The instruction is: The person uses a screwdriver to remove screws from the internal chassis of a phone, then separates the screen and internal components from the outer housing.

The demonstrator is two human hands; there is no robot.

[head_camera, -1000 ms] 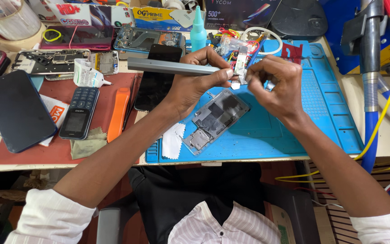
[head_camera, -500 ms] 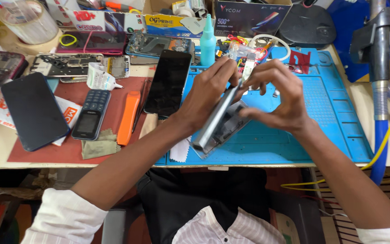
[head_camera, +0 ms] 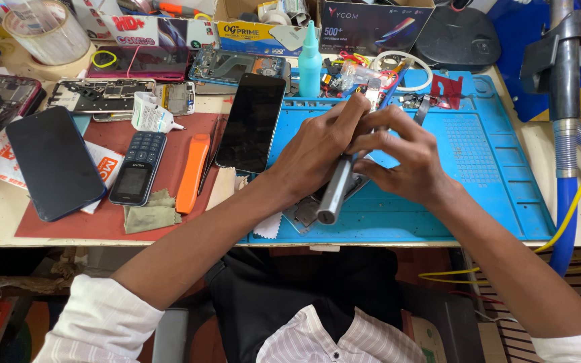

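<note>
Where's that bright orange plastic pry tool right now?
In the head view, the orange plastic pry tool lies on the red mat, left of both hands, between the dark keypad phone and the black-screened smartphone.

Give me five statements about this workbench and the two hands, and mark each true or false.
1. The left hand holds a grey metal tool handle. True.
2. Both hands work over the red mat. False: they are over the blue mat; the red mat lies beside it.
3. The orange pry tool lies between the keypad phone and a black-screened smartphone. True.
4. The right hand rests apart at the bench edge. False: it meets the left hand above the opened phone.
5. The teal bottle lies on its side. False: it stands upright.
</note>
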